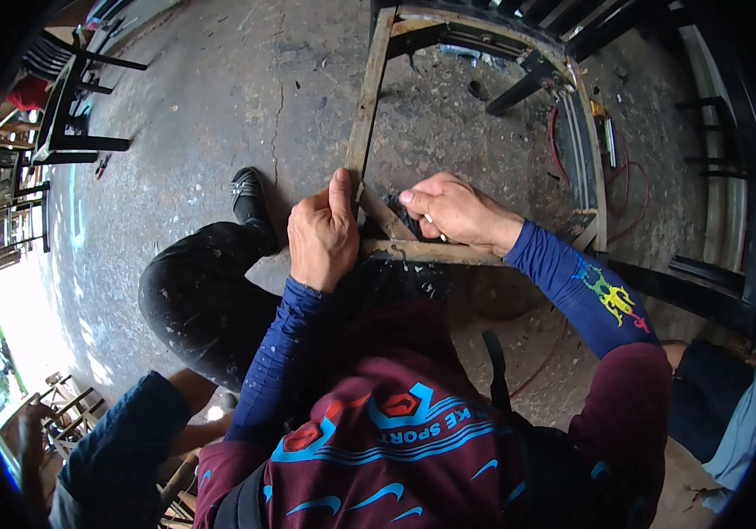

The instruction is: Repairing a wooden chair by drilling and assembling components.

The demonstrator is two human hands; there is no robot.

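Note:
A black chair with a bare wooden seat frame [369, 106] stands in front of me. My left hand [323, 236] is closed round the frame's near left corner, its thumb lying along the top of the rail. Across that corner runs a short wooden brace [387, 218]. My right hand [459, 214] is closed just right of the brace, above the near rail [448, 253]. Small white bits [428, 218] show between its fingers, and I cannot make out what they belong to. Dark material [402, 210] lies beside the right fingertips.
A red hose [629, 189] coils on the concrete floor [193, 97] to the right, near a yellow and silver tool [605, 128]. Black chairs stand at the far left [87, 144] and right edge [722, 141]. Other people [122, 441] are close by on both sides.

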